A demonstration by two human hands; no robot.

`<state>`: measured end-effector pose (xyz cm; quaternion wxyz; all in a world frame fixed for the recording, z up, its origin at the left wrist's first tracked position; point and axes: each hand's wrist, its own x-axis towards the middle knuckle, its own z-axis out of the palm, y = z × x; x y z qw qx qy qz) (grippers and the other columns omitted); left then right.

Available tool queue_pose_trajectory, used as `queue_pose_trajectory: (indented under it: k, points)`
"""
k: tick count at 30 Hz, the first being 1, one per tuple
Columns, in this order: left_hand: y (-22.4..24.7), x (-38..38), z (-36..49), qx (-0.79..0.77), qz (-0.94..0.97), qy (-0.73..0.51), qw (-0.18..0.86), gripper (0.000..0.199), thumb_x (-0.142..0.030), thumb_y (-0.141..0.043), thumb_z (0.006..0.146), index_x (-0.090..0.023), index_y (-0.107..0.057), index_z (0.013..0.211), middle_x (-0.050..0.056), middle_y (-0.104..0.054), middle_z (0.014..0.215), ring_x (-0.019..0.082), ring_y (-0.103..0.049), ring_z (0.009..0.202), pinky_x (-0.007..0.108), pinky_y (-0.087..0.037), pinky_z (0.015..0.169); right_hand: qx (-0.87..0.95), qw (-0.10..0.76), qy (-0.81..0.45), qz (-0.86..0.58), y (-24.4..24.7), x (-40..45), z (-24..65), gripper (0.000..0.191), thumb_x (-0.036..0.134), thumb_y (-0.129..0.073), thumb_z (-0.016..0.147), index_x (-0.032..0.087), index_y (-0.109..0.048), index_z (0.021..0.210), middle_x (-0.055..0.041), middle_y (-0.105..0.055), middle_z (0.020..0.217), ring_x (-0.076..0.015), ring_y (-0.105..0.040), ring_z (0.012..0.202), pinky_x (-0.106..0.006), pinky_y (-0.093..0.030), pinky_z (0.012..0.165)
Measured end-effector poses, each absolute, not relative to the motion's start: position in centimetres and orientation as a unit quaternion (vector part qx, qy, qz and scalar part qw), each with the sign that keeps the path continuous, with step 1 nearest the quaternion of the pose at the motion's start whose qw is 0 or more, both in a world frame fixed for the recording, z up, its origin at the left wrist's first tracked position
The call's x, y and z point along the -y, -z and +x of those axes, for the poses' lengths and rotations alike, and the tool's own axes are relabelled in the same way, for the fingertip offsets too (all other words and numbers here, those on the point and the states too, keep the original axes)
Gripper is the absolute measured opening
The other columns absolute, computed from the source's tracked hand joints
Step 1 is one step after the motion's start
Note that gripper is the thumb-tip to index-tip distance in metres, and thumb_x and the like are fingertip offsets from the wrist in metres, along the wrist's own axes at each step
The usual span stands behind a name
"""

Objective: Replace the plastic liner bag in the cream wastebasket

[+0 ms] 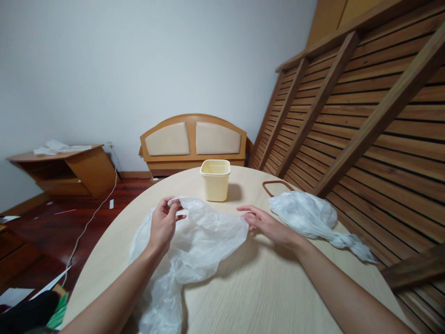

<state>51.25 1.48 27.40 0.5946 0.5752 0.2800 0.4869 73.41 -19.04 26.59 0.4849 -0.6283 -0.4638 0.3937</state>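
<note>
Left hand (166,221): thumb and fingers pinched on the rim of the bag (208,236). Right hand (260,222): partly open, fingertips at the bag's other edge; hold unclear. Bag spread low over the table (278,287), near side. Beyond it, upright yellow bin (216,183). To the right, brown ring (269,189), knotted bundle (306,213).

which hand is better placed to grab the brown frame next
Probably the right hand, being nearer the brown frame; the left hand is farther off, pinching the spread-out white bag.
</note>
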Motion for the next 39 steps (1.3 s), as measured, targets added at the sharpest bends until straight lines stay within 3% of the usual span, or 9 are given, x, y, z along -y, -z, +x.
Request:
queue_pose_trajectory:
  k: [3,7,9,15,23,29,34,37,39]
  points:
    - [-27.5,-1.2,51.2,-0.258,0.549,-0.484,0.631,0.037,-0.045,-0.076,0.073,-0.019,-0.059,0.093,-0.003,-0.058,0.081,0.012,-0.058,0.073,0.021,-0.055,0.059,0.47,0.496,-0.414,-0.602,-26.2,18.8,72.9,0.052,0.037,-0.065,0.086,0.027,-0.051,0.136,-0.0107,-0.058,0.131,-0.0205,-0.062,0.104,-0.039,-0.049,0.089]
    - [-27.9,-0.8,51.1,-0.23,0.518,-0.479,0.67,0.035,-0.039,-0.079,0.07,-0.02,-0.059,0.092,-0.004,-0.058,0.078,0.009,-0.055,0.067,0.017,-0.051,0.056,0.515,0.495,-0.441,-0.543,-25.9,18.7,72.1,0.061,0.022,-0.07,0.078,0.026,-0.051,0.136,-0.0104,-0.052,0.143,-0.022,-0.057,0.122,-0.043,-0.042,0.106]
    - [-28.2,-0.7,51.1,-0.219,0.504,-0.479,0.684,0.035,-0.037,-0.079,0.069,-0.02,-0.059,0.092,-0.005,-0.058,0.076,0.009,-0.055,0.065,0.016,-0.048,0.054,0.521,0.497,-0.412,-0.559,-25.7,18.5,71.7,0.058,0.025,-0.072,0.079,0.024,-0.053,0.134,-0.0112,-0.056,0.139,-0.0224,-0.059,0.12,-0.043,-0.043,0.105]
    - [-28.4,-1.1,51.1,-0.232,0.481,-0.484,0.693,0.036,-0.038,-0.079,0.065,-0.02,-0.06,0.09,-0.006,-0.058,0.071,0.008,-0.055,0.061,0.016,-0.044,0.053,0.49,0.554,-0.278,-0.613,-26.0,18.0,72.3,0.029,0.039,-0.07,0.083,0.02,-0.065,0.105,-0.0084,-0.07,0.103,-0.0209,-0.064,0.095,-0.038,-0.05,0.088]
    - [-28.1,-3.4,50.6,-0.337,0.462,-0.516,0.638,0.032,-0.035,-0.072,0.065,-0.019,-0.059,0.088,-0.001,-0.065,0.091,0.009,-0.059,0.072,0.018,-0.045,0.06,0.384,0.691,-0.256,-0.556,-28.0,19.7,74.8,0.037,0.04,-0.07,0.077,0.024,-0.059,0.109,-0.0021,-0.06,0.088,-0.016,-0.058,0.072,-0.028,-0.045,0.064]
    - [-28.0,-4.1,50.5,-0.354,0.445,-0.535,0.625,0.026,-0.034,-0.069,0.068,-0.019,-0.057,0.086,-0.001,-0.063,0.087,0.01,-0.059,0.073,0.018,-0.044,0.059,0.32,0.736,-0.202,-0.561,-28.2,19.5,75.9,0.048,0.045,-0.077,0.072,0.029,-0.055,0.111,-0.0011,-0.062,0.097,-0.0175,-0.06,0.081,-0.029,-0.05,0.069]
    - [-28.2,-3.2,50.6,-0.265,0.474,-0.54,0.643,0.034,-0.039,-0.076,0.072,-0.021,-0.057,0.094,0.003,-0.066,0.106,0.017,-0.065,0.099,0.024,-0.053,0.075,0.313,0.73,-0.204,-0.572,-27.5,19.1,76.2,0.049,0.045,-0.08,0.069,0.027,-0.058,0.109,-0.0031,-0.066,0.1,-0.0197,-0.061,0.091,-0.032,-0.05,0.079]
    - [-28.2,-1.7,50.8,-0.185,0.539,-0.515,0.641,0.048,-0.04,-0.077,0.077,-0.026,-0.056,0.118,0.007,-0.06,0.132,0.023,-0.057,0.126,0.033,-0.053,0.094,0.37,0.698,-0.224,-0.571,-27.5,19.1,75.3,0.041,0.044,-0.074,0.074,0.025,-0.061,0.109,-0.0056,-0.068,0.103,-0.0211,-0.062,0.096,-0.035,-0.049,0.084]
    - [-28.0,-0.6,51.0,-0.15,0.591,-0.488,0.624,0.067,-0.043,-0.077,0.079,-0.032,-0.045,0.137,0.01,-0.049,0.148,0.026,-0.047,0.138,0.039,-0.048,0.104,0.415,0.664,-0.241,-0.573,-27.9,19.3,74.3,0.034,0.041,-0.071,0.078,0.024,-0.064,0.106,-0.0059,-0.068,0.101,-0.0211,-0.061,0.095,-0.035,-0.048,0.085]
